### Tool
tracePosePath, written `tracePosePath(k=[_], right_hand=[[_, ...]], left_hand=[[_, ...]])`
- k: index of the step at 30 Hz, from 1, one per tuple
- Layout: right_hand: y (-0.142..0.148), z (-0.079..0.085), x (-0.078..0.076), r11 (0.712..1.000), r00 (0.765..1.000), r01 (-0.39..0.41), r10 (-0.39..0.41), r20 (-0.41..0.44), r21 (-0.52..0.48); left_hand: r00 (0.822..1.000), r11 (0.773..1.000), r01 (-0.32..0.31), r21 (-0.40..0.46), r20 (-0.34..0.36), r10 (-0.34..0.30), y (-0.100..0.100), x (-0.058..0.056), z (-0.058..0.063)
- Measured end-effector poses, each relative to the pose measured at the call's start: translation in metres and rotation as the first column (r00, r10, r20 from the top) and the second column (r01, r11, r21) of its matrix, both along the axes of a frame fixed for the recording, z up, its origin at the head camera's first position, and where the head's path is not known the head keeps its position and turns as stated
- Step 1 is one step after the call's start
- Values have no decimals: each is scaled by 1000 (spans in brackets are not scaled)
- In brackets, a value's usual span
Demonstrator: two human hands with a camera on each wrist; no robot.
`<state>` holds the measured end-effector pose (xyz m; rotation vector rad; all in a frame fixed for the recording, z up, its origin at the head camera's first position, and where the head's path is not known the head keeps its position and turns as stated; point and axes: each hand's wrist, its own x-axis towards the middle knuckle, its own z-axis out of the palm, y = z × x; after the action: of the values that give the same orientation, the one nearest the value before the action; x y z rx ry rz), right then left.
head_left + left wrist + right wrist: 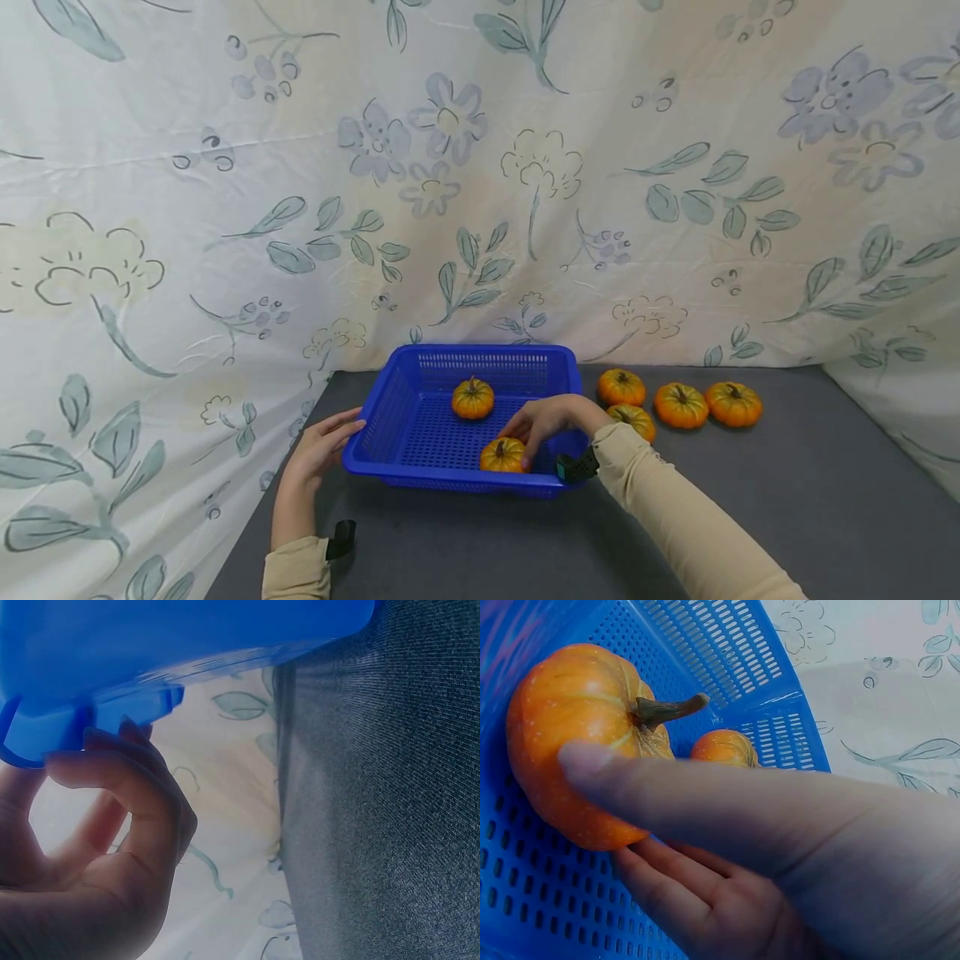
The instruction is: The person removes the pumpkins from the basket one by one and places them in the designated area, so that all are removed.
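Note:
A blue plastic basket (450,473) with slotted walls stands on the dark table. Inside it, near the front right, my right hand (553,417) grips a small orange pumpkin (502,457). The right wrist view shows the thumb across the side of that pumpkin (577,712) and fingers beneath it, its brown stem uncovered. A second pumpkin (472,398) sits farther back in the basket, apart from the hand. At the basket's left edge my left hand (318,450) holds the rim, with curled fingers (112,776) against it in the left wrist view.
Right of the basket several more pumpkins (681,406) lie on the dark grey tabletop (795,500), one partly hidden by the right forearm. A floral cloth (480,208) hangs behind and along the left side of the table.

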<state>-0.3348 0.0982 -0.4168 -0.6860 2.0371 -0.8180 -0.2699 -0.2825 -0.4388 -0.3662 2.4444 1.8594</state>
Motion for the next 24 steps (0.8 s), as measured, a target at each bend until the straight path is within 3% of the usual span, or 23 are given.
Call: tracePosePath(k=[6,15,24], right_hand=[[0,-3,0,1000,1000,-14,15,18,-28],[-2,-3,2,1000,1000,-2,1,-28,-21],[-4,-5,1,997,996,-70,69,-56,-19]], left_hand=[[1000,1000,6,13,1,-6,-1,-1,-2],[1000,999,15,31,-22,-14,0,1,1],[999,998,19,52,-28,-17,-1,0,2]])
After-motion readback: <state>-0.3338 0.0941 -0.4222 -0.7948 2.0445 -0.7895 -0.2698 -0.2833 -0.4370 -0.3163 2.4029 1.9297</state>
